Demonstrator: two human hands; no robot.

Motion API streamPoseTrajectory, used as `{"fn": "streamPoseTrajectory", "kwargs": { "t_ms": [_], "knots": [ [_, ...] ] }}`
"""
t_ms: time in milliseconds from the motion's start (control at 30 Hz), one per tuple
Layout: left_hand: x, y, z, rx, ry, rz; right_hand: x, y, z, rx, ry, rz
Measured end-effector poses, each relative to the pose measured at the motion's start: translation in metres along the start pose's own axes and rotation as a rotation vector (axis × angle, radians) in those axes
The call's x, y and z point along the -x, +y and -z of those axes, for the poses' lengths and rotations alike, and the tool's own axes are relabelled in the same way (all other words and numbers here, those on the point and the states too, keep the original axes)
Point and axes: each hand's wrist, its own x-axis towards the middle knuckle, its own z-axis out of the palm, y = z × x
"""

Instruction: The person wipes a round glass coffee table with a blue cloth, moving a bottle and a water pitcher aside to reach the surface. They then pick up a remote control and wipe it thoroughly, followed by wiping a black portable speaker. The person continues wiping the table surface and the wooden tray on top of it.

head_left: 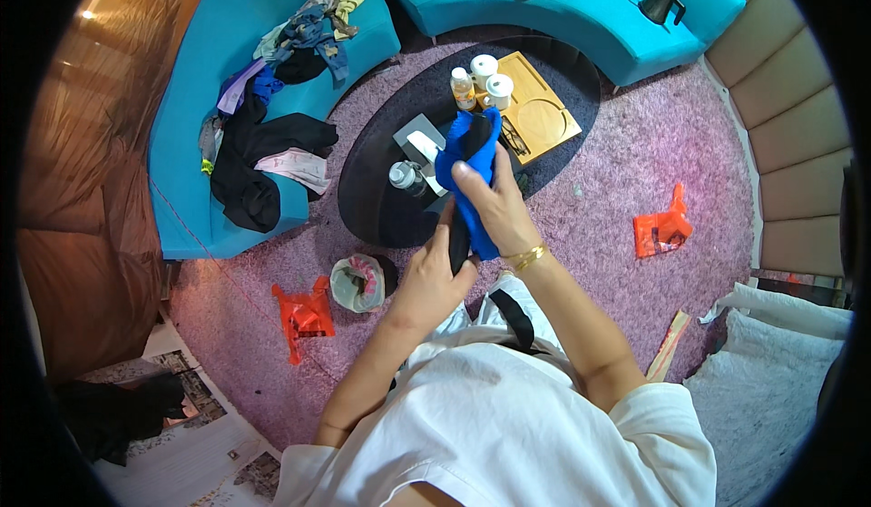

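Observation:
Both hands hold a folded blue and black cloth upright in front of my body, over the near side of the dark oval table. My left hand is closed around its lower, black part. Higher up, my right hand grips the blue part, with the thumb pressed on its face. A gold bracelet circles my right wrist. I cannot tell what kind of garment the cloth is. Behind it, partly hidden, are a tissue box and a clear bottle with a pale cap.
The oval table bears a wooden tray, two white mugs and a juice bottle. Clothes lie heaped on the turquoise sofa. A kettle sits far right. A bin and red bags are on the carpet.

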Motion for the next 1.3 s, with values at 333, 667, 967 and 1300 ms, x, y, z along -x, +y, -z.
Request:
{"fn": "streamPoseTrajectory", "kwargs": {
  "t_ms": [333, 667, 967, 1300],
  "knots": [
    [-0.002, 0.001, 0.012, 0.184, 0.075, -0.107, 0.007, 0.001, -0.011, -0.110, 0.001, 0.107],
    [0.000, 0.004, 0.015, -0.057, 0.138, -0.189, 0.017, -0.008, -0.020, -0.073, -0.006, 0.056],
    [0.012, -0.001, 0.001, 1.131, 0.070, 0.089, 0.012, -0.030, -0.003, -0.568, -0.038, -0.071],
    [0.011, 0.003, -0.001, 0.778, -0.033, -0.043, 0.011, -0.022, -0.002, -0.615, 0.013, -0.189]
  ]
}}
